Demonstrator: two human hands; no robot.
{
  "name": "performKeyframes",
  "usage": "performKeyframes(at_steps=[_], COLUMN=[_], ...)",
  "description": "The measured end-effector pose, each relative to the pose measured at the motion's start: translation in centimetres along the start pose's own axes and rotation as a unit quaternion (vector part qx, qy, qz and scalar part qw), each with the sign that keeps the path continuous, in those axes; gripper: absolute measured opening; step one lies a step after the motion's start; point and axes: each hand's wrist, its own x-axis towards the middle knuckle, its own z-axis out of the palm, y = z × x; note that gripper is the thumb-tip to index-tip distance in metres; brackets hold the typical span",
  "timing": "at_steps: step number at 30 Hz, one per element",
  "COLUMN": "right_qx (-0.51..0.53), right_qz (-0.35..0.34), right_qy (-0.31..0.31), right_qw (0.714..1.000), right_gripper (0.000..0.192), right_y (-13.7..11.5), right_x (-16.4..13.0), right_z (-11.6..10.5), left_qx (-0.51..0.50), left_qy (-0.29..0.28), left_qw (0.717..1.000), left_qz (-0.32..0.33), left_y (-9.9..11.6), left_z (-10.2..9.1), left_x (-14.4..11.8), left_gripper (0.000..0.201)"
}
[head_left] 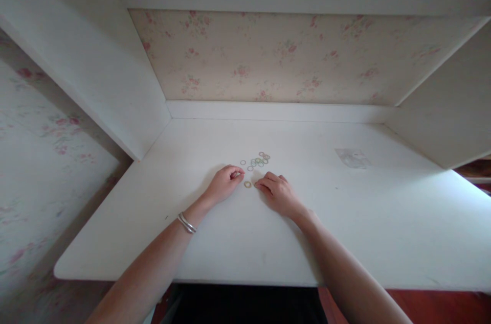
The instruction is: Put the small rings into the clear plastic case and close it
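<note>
From the head camera, two bare arms reach out over a smooth white painted surface (215,247) that is set inside a white nook.

The left hand (224,182) rests on the surface with its fingers curled in. Its thumb and first finger are pinched together at the tips. It may hold something tiny there, but it is too small to tell. A thin shiny silver bangle (186,223) sits around the left wrist.

The right hand (278,192) lies flat, palm down, with its fingertips pressed close together on the surface. I cannot tell if its grip holds anything.

Between the two hands lies one small round yellowish ring (247,184). It lies flat, just beside the fingertips of both hands.

Just behind the hands is a little heap of small thin rings (258,160). They are pale green, tan and whitish, and some lie on top of others. They look like little rubber loops.

Farther to the right, well apart from the hands, lies a small clear crinkly plastic bag (353,158).

The back wall has soft cream wallpaper with pink flowers (276,58).
</note>
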Motion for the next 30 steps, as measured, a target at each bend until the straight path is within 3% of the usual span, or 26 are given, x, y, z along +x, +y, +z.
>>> performKeyframes(at_steps=[11,17,22,30], right_qx=[0.001,-0.019,-0.029,-0.031], right_qz=[0.001,0.078,0.132,0.145], right_qy=[0.018,0.086,0.083,0.076], right_qw=[1.000,0.993,0.987,0.986], right_gripper=[0.022,0.024,0.026,0.025], right_y=[0.3,1.3,1.8,1.8], right_x=[0.1,0.2,0.3,0.0], right_z=[0.0,-0.3,-0.3,0.1], left_qx=[0.007,0.009,0.016,-0.008], left_qy=[-0.009,-0.014,-0.013,-0.027], left_qw=[1.000,1.000,1.000,0.999], left_qz=[0.004,0.000,-0.003,-0.027], left_y=[-0.2,-0.2,-0.1,0.1], left_z=[0.1,0.0,0.1,-0.3], left_x=[0.1,0.0,0.0,0.3], left_gripper=[0.021,0.021,0.020,0.024])
